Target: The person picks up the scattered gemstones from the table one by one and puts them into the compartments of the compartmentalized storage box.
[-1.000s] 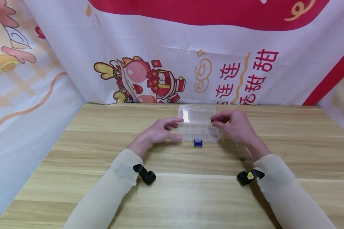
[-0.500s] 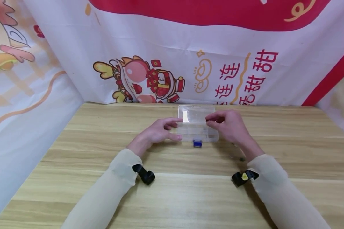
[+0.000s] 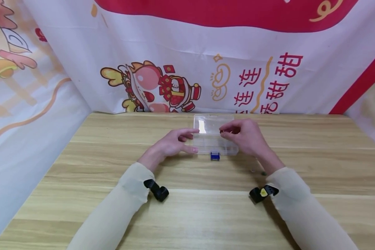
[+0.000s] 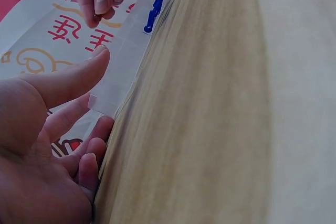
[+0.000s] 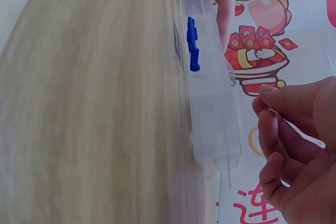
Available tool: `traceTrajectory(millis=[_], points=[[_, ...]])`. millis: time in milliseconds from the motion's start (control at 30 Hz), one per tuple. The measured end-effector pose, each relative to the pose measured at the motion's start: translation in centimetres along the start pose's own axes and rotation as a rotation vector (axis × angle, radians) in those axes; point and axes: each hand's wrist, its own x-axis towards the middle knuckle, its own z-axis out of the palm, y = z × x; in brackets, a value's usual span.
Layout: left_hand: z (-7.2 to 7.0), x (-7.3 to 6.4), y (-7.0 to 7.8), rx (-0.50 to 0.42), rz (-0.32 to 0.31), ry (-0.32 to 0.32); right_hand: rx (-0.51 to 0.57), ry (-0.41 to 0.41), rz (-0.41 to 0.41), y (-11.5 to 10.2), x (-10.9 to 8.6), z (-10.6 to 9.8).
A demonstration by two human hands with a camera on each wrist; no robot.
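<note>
A clear plastic compartment box (image 3: 206,143) lies on the table with its lid (image 3: 214,124) raised at the back. Its blue latch (image 3: 215,156) sticks out at the front, also seen in the right wrist view as a blue clasp (image 5: 193,45). My left hand (image 3: 172,144) is at the box's left end, thumb and index finger spread beside it, fingers relaxed. Over the box, my right hand (image 3: 247,137) pinches a tiny dark red piece (image 3: 222,132) between thumb and fingertips. Its kind is too small to tell; fingers hide most of it.
A small dark green piece (image 3: 264,173) and a faint clear one (image 3: 252,170) lie on the wooden table (image 3: 187,215) near my right wrist. A printed white and red cloth (image 3: 175,45) hangs right behind the table's back edge.
My right hand has moved left with the dark red piece, from the box's right side to above its middle right. The left hand and the box stay in place.
</note>
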Motion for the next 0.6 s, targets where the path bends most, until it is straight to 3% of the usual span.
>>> traceTrajectory(millis=[267, 600], points=[[0.0, -0.1, 0.0, 0.003, -0.004, -0.003, 0.014, -0.030, 0.004, -0.7, 0.3, 0.7], [0.0, 0.0, -0.1, 0.005, -0.001, -0.010, 0.031, -0.083, 0.066, -1.0, 1.0, 1.5]])
